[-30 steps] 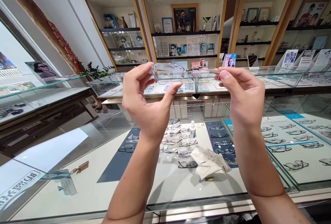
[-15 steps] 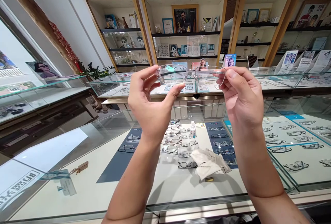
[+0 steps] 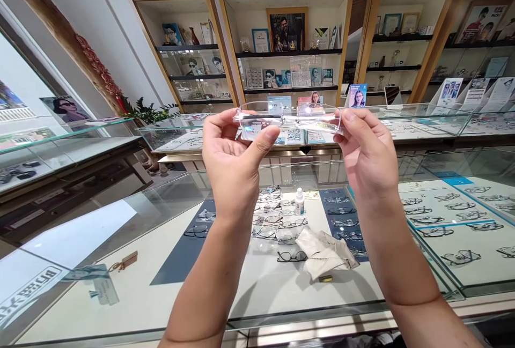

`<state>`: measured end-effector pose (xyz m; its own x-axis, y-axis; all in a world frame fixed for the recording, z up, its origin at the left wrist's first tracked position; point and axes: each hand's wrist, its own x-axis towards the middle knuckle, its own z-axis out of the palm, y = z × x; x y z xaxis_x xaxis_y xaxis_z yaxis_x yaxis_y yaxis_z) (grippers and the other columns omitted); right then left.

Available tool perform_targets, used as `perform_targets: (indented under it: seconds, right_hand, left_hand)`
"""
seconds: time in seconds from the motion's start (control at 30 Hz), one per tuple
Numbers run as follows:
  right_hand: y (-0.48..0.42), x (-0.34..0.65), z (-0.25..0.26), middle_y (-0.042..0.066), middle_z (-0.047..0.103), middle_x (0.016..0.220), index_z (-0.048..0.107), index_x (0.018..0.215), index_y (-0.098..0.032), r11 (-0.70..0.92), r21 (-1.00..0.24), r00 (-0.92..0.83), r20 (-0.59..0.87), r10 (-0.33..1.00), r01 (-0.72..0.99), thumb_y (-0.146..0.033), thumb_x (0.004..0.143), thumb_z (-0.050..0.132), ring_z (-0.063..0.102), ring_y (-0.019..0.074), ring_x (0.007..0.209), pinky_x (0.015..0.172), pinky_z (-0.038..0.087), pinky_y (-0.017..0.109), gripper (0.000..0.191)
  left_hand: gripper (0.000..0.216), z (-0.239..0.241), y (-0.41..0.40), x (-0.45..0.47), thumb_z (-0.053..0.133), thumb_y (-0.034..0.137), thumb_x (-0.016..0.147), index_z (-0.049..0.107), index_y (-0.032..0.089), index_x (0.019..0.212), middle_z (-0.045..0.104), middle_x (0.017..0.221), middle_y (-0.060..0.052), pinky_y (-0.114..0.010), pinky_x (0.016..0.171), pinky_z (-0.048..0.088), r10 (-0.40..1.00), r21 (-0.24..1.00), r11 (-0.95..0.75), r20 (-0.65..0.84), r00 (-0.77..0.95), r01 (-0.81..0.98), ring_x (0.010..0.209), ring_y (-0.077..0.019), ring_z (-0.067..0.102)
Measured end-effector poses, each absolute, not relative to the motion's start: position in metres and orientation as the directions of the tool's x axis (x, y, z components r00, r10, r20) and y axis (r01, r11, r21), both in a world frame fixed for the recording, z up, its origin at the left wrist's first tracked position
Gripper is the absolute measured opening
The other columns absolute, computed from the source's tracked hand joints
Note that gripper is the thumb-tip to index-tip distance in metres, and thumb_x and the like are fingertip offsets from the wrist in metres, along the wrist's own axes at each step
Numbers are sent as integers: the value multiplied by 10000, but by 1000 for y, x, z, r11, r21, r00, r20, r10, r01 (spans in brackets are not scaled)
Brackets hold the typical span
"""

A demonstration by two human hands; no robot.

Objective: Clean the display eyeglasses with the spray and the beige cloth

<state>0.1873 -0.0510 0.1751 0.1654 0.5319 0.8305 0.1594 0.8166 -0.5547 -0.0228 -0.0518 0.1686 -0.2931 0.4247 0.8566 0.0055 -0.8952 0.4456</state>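
Observation:
I hold a pair of rimless glasses (image 3: 287, 116) with clear lenses up in front of me, well above the glass counter. My left hand (image 3: 233, 157) pinches the left lens end between thumb and fingers. At the right end my right hand (image 3: 368, 152) grips the frame the same way. The lenses lie almost level and catch the light.
Below on the glass counter (image 3: 120, 262) lie several spectacle frames (image 3: 277, 222), a small white bottle (image 3: 299, 201), a crumpled white cloth (image 3: 324, 251) and a tag with a key fob (image 3: 124, 260). Glass showcases (image 3: 442, 117) and wooden wall shelves (image 3: 287, 42) stand behind.
Both hands have turned the glasses so the lenses tilt flatter and now show glare; the hands have dropped slightly and moved a little closer together.

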Motion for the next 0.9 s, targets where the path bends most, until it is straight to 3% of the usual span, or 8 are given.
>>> perform_targets:
  seconds: [0.27, 0.4, 0.5, 0.63, 0.73, 0.9]
  right_hand:
    - [-50, 188, 175, 39, 817, 1148, 780, 1096, -319, 781, -624, 145, 775, 615, 22, -566, 1000, 685, 763, 230, 1038, 802, 623, 394, 282]
    - [-53, 188, 176, 40, 813, 1189, 776, 1125, -311, 800, -600, 144, 790, 596, -17, -599, 1056, 579, 777, 241, 1094, 846, 644, 410, 356]
    - [-56, 184, 176, 24, 814, 1193, 785, 1158, -322, 847, -531, 110, 841, 530, -27, -606, 1060, 606, 778, 247, 1146, 922, 653, 430, 349]
    - [-58, 171, 174, -19, 819, 1257, 816, 1114, -370, 927, -373, 21, 928, 372, 46, -511, 994, 793, 746, 280, 1278, 1104, 609, 531, 187]
    - [-57, 164, 172, -38, 826, 1241, 834, 1093, -408, 952, -276, -6, 960, 279, 134, -465, 1004, 808, 733, 303, 1318, 1210, 533, 631, 110]
    - [-56, 166, 170, -44, 842, 1224, 847, 1053, -428, 964, -201, -19, 978, 208, 173, -417, 1011, 803, 733, 322, 1309, 1200, 528, 667, 61]
  left_hand:
    - [667, 168, -48, -26, 978, 628, 809, 629, 357, 1309, 727, 1331, -58, -465, 1037, 670, 428, 443, -897, 866, -258, 0, 1283, -302, 747]
    - [685, 170, -50, -28, 1027, 566, 767, 623, 354, 1277, 731, 1320, -35, -422, 1046, 674, 535, 515, -845, 815, -222, -142, 1254, -274, 760]
    - [618, 173, -53, -29, 1021, 482, 800, 639, 292, 1247, 746, 1260, -38, -354, 1059, 658, 710, 624, -683, 689, -146, -379, 1258, -249, 764]
    - [345, 178, -57, -28, 916, 371, 926, 696, 210, 1138, 780, 1136, -73, -319, 1009, 674, 901, 745, -271, 419, 111, -609, 1267, -255, 767]
    - [245, 178, -56, -23, 857, 345, 975, 731, 186, 1113, 796, 1089, -90, -332, 973, 696, 918, 767, -58, 293, 268, -639, 1226, -267, 789]
    - [208, 175, -57, -19, 829, 332, 985, 760, 188, 1118, 808, 1033, -84, -325, 922, 714, 909, 775, 67, 212, 358, -628, 1123, -259, 823]
